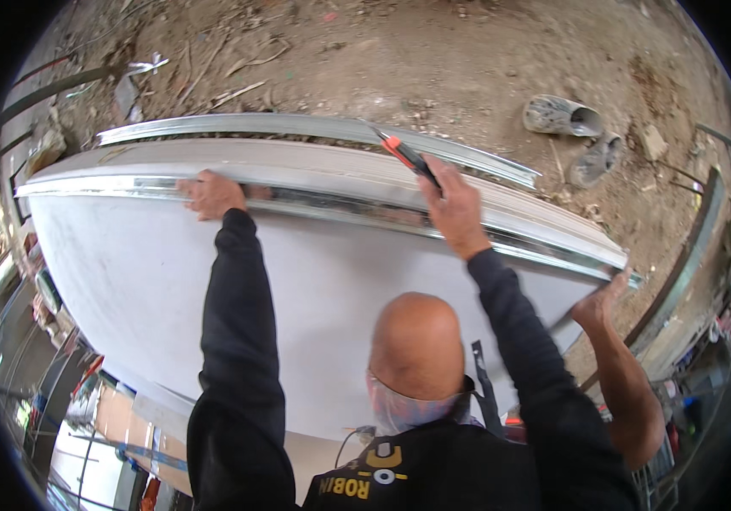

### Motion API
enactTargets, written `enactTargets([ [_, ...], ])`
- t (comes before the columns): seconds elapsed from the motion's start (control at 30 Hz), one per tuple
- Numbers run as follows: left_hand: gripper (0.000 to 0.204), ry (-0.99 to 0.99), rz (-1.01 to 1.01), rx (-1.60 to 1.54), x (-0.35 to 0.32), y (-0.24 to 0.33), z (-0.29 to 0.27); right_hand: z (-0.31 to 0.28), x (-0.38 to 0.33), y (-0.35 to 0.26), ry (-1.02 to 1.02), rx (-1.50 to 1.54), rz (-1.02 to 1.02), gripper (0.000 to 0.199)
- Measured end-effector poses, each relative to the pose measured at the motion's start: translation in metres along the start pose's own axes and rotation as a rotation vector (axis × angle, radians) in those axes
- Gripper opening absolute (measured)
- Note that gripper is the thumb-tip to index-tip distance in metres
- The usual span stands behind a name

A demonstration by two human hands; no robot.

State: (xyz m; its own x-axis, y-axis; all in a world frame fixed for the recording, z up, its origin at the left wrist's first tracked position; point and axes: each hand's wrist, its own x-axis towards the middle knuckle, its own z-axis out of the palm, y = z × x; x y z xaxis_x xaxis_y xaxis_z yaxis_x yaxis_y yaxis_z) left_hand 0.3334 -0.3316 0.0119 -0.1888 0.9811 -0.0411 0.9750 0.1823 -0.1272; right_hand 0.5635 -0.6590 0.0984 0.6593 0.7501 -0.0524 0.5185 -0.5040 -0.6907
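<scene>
A person's head (416,345) is hogging the foreground, with a white board (135,264) stretching beyond. Another person's hand (601,305) is holding its right end, likely propping it. A metal strip (331,203) is running along the far edge; left hand (216,194) is curling over it, maybe steadying, can't tell if gripping. Right hand (455,207) is clutching a cutter (409,157), tip pointing away.

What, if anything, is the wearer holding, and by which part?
The right hand holds a red-and-black tool by its black handle. The left hand touches the metal strip; a grip cannot be told.
</scene>
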Motion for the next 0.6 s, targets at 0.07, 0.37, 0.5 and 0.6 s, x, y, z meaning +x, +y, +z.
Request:
enactTargets([
  [0.07, 0.053, 0.026, -0.08, -0.145, 0.005, -0.013, -0.014, -0.022, 0.012, -0.008, -0.241, -0.047, -0.107, 0.04],
  [0.37, 0.06, -0.012, -0.122, -0.321, -0.016, -0.009, -0.039, -0.01, 0.036, -0.038, -0.514, -0.043, -0.391, 0.04],
  [0.5, 0.061, -0.008, -0.148, -0.353, -0.018, -0.009, -0.041, 0.003, 0.04, -0.052, -0.548, -0.018, -0.441, 0.039],
  [0.6, 0.062, -0.019, -0.154, -0.348, -0.014, -0.009, -0.042, 0.01, 0.046, -0.054, -0.584, -0.052, -0.479, 0.039],
])
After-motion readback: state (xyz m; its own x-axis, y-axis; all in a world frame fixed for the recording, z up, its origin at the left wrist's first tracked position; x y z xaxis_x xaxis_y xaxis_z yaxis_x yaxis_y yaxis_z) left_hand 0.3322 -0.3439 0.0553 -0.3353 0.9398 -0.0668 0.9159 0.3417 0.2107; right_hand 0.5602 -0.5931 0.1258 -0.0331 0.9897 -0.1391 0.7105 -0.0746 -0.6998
